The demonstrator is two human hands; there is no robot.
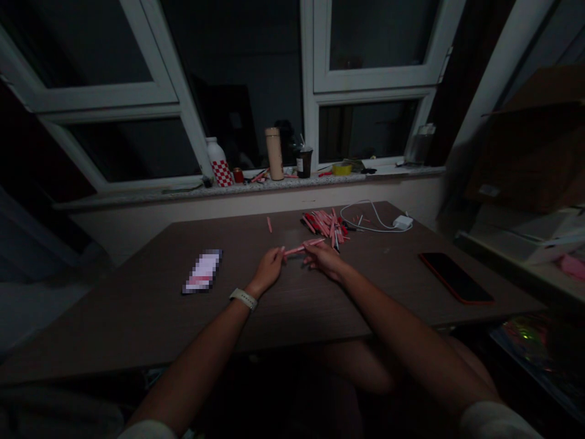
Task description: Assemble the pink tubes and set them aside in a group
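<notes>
My left hand (269, 269), with a pale watch strap (243, 299) on the wrist, pinches one end of a pink pen (301, 249). My right hand (323, 259) grips the pen's other end, and a second thin pink piece may lie in those fingers. Just beyond my hands lies a heap of pink and red pen parts (325, 225) on the brown wooden table (137, 317). One loose pink pen part (269, 224) lies apart, to the left of the heap.
A black phone (456, 277) lies at the table's right and a pixelated packet (202, 271) at its left. A white charger with cable (377, 218) sits at the back. A stone windowsill (247, 186) holds bottles, a tumbler, a cup and tape. Cardboard boxes (525, 140) stand at the right.
</notes>
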